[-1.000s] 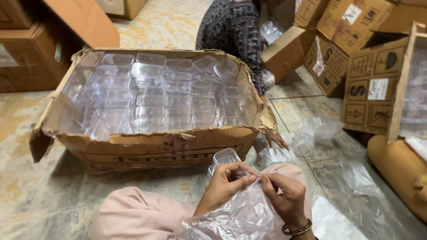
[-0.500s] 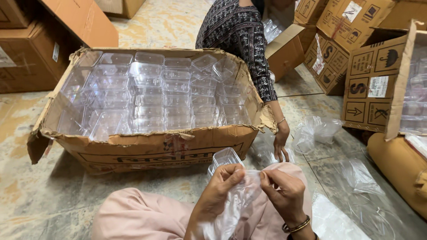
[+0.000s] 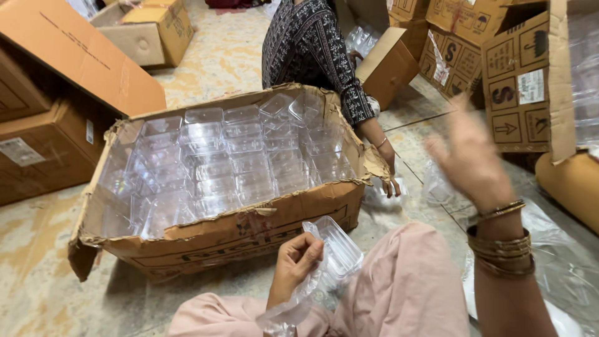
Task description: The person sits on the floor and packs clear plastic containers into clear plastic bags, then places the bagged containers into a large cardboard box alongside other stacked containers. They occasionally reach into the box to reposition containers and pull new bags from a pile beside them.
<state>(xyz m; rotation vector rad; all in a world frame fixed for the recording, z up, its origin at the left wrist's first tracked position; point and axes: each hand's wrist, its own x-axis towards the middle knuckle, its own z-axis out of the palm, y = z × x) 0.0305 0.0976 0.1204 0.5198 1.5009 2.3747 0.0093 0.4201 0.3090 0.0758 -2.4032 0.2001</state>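
Observation:
My left hand is closed on a stack of clear plastic containers in a thin plastic sleeve, held over my lap just in front of the big cardboard box. That box is torn at its edges and packed with several rows of clear plastic containers. Up at the right, my right hand is lifted and blurred, fingers spread, holding nothing. Several bangles sit on that wrist.
Another person in a dark patterned top sits behind the box, one hand down on loose plastic wrap on the floor. Closed cardboard cartons stack at the right, more cartons at the left. Clear plastic sheets lie at my right.
My right hand has let go of the plastic sleeve and swung up to the right. The left hand keeps the container stack. The view has tilted up; the other person's arm reached down beside the box.

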